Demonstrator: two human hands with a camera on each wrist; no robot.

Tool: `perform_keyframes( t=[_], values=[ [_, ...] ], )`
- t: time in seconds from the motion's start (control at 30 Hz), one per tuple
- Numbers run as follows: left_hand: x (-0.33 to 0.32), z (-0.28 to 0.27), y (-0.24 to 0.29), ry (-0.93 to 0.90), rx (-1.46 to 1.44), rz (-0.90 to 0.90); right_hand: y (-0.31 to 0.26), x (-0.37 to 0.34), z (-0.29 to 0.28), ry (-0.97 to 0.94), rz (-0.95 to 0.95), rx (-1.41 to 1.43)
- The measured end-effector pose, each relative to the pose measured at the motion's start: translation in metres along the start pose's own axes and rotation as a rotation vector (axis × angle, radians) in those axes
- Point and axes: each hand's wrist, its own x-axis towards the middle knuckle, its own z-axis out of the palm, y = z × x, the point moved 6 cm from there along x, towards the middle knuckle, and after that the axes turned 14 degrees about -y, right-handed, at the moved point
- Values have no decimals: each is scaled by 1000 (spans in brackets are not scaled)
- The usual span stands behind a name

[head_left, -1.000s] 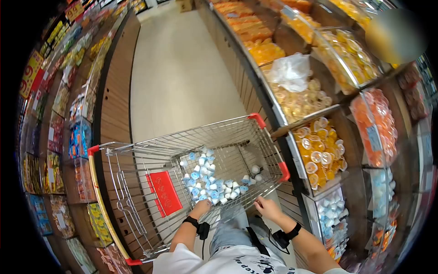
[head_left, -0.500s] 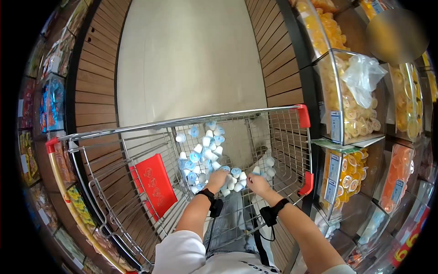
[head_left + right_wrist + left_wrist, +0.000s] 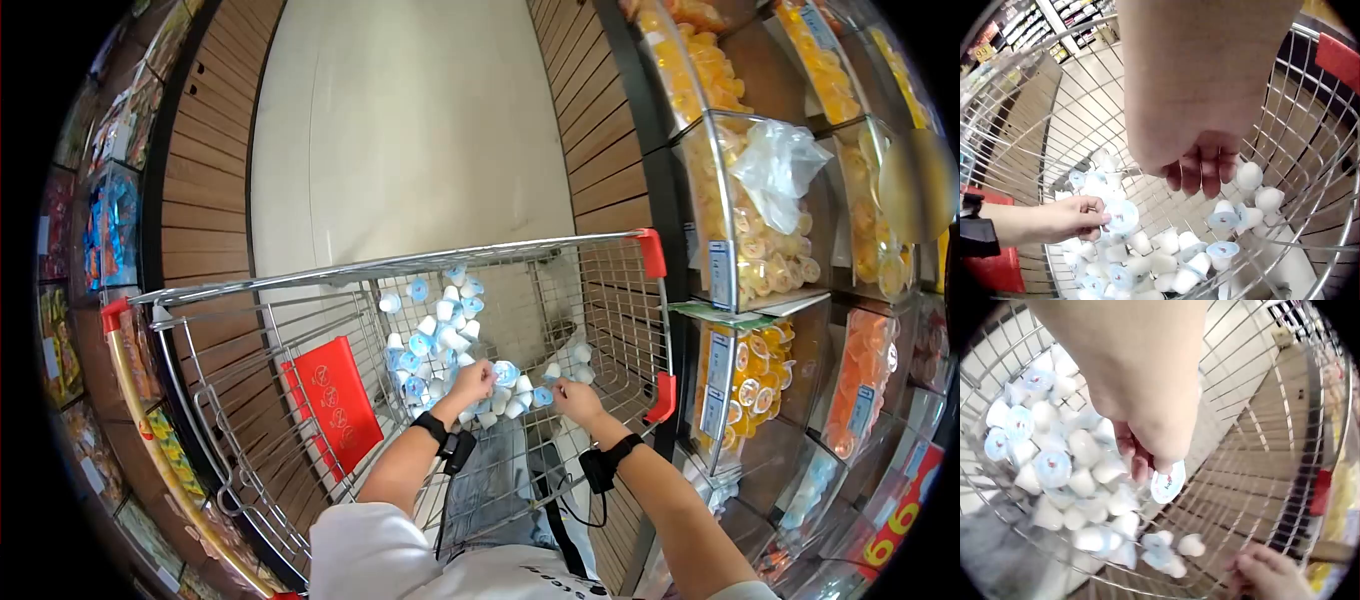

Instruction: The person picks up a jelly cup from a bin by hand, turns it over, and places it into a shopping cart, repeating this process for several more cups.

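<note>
Small white jelly cups (image 3: 428, 345) with pale blue lids lie loose in the shopping cart (image 3: 400, 268), most of them heaped in its near left part. My left hand (image 3: 470, 383) pinches one jelly cup (image 3: 1122, 215) by its lid edge, between thumb and fingers, above the pile. That cup's printed lid (image 3: 1168, 483) shows beside the fingertips in the left wrist view. To the right, my right hand (image 3: 580, 402) hangs over the cart with fingers loosely curled and nothing visible in them. Several cups (image 3: 1235, 215) lie just below those fingers.
Bins of orange and yellow jelly cups (image 3: 755, 385) line the shelf on the right, with a clear plastic bag (image 3: 780, 170) on one. Packaged sweets (image 3: 115, 235) fill the left shelf. A red panel (image 3: 335, 405) hangs on the cart's left side. Aisle floor (image 3: 410, 130) stretches ahead.
The head view has tipped down over the cart. Both hands have moved from its near rim to inside it. The left hand has taken hold of a jelly cup; the right has shifted slightly right.
</note>
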Motion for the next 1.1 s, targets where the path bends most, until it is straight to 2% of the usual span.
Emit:
perform_keyframes(
  t=[0.1, 0.13, 0.27, 0.37, 0.43, 0.47, 0.57, 0.63, 0.7, 0.83, 0.9, 0.97, 1.1],
  values=[
    [-20, 5, 89, -87, -326, 136, -35, -42, -37, 114, -91, 188],
    [-31, 9, 123, -144, -227, 139, -50, -62, -55, 162, -122, 293],
    [-101, 55, 264, -295, -230, 319, -89, -165, -119, 341, -312, 526],
    [-153, 114, 334, -418, -130, 351, -97, -263, -146, 474, -411, 597],
    [-181, 162, 365, -480, -118, 441, -95, -327, -151, 564, -466, 636],
    [-194, 185, 375, -523, -92, 456, -88, -355, -150, 650, -523, 667],
    [-229, 254, 397, -626, -21, 431, -62, -426, -145, 788, -470, 743],
    [-246, 292, 402, -745, 44, 404, -57, -477, -150, 882, -518, 646],
    [-264, 323, 415, -825, 113, 356, -42, -513, -148, 834, -539, 576],
    [-305, 391, 440, -815, 375, 573, -33, -595, -146, 953, -599, 452],
    [-320, 421, 445, -793, 373, 713, -24, -623, -142, 1012, -652, 407],
    [-332, 444, 445, -801, 305, 808, -16, -645, -137, 947, -716, 488],
    [-347, 478, 445, -803, 264, 873, -4, -671, -124, 849, -846, 623]
  ],
)
